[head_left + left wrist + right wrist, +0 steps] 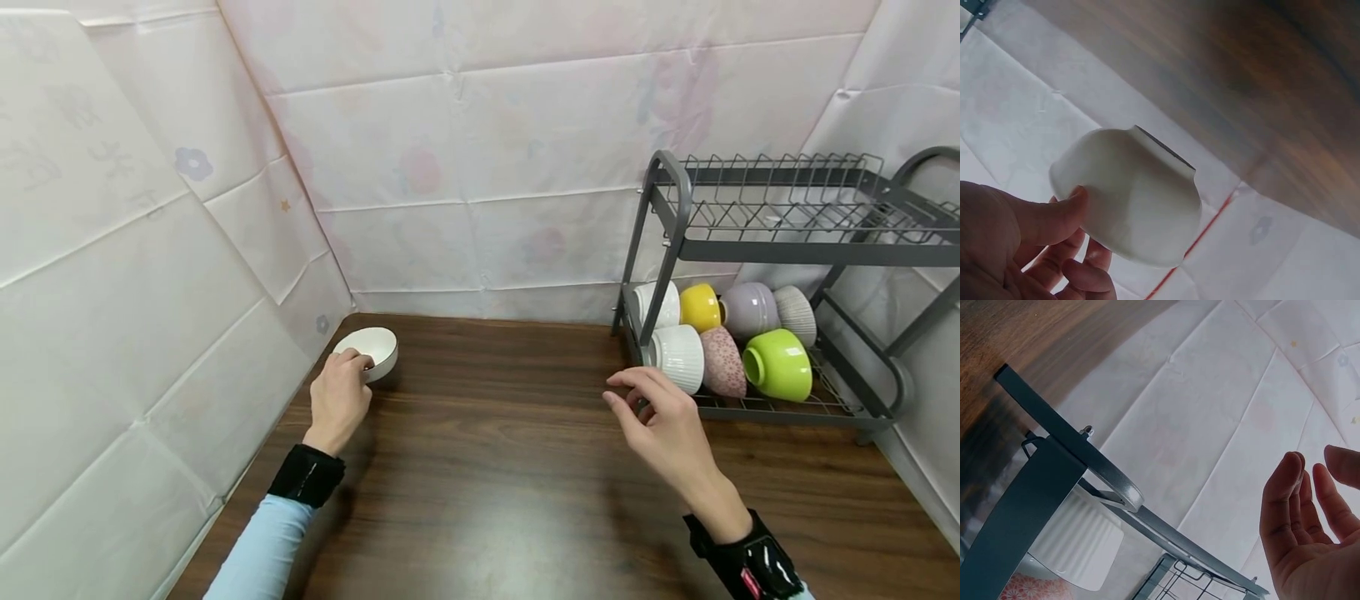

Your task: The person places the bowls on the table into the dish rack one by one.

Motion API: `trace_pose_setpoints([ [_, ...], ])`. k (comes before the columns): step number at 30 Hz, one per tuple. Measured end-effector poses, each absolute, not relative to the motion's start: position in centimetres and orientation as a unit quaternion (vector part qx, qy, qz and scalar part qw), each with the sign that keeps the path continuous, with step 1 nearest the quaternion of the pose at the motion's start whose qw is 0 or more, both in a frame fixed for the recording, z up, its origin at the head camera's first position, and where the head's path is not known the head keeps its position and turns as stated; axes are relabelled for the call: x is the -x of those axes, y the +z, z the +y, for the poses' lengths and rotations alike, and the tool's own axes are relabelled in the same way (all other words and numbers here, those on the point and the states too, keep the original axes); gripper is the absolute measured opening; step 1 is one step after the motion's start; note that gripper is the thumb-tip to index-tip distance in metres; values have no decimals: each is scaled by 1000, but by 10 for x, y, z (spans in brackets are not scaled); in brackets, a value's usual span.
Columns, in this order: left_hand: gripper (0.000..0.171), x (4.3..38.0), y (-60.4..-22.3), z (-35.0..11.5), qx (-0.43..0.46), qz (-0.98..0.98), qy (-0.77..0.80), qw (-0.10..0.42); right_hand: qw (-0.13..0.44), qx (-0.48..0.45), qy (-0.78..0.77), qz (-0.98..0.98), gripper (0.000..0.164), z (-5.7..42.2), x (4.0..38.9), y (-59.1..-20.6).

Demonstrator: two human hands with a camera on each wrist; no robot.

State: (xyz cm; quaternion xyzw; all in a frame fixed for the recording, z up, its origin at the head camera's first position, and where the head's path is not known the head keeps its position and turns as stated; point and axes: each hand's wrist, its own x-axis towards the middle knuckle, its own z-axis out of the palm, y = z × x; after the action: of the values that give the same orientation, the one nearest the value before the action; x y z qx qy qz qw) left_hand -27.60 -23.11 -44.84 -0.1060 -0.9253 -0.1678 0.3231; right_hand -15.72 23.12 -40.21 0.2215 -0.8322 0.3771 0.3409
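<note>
My left hand (341,402) pinches the rim of a white bowl (385,363) near the back left corner of the table. In the left wrist view, the thumb presses the outside of the bowl (1135,203), and its foot appears raised off the tabletop. My right hand (666,429) holds nothing, hovering in front of the left end of a dish rack (780,252). Its fingers are loosely bent, with the thumb apart from them, as the right wrist view also shows. A ribbed white bowl (681,357) on the rack's lower tier is nearest to that hand.
The lower tier also carries a pink speckled bowl (722,362), a green bowl (783,367), a yellow bowl (701,307), a lilac bowl (750,308) and other white ones, tipped on their sides. White sheeting (465,167) covers the walls behind and beside the brown wooden table (495,450).
</note>
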Motion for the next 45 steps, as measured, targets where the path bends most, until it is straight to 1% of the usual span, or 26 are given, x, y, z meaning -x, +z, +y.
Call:
trace_pose_setpoints([
  [11,34,266,-435,-203,133,-923,-168,320,347,-230,373,-829,25,229,159,-404],
  [18,35,260,-427,-174,172,-915,-170,324,345,-221,380,-829,26,230,158,-403],
  [21,32,257,-424,-161,189,-910,-170,327,343,-221,381,-830,26,230,159,-404],
  [27,32,252,-421,-139,212,-904,-169,330,352,-224,371,-829,27,230,160,-405],
  [32,28,248,-417,-119,242,-896,-169,332,357,-228,358,-832,28,230,160,-406],
  [45,38,224,-411,-82,321,-862,-176,349,350,-238,338,-841,27,225,160,-411],
])
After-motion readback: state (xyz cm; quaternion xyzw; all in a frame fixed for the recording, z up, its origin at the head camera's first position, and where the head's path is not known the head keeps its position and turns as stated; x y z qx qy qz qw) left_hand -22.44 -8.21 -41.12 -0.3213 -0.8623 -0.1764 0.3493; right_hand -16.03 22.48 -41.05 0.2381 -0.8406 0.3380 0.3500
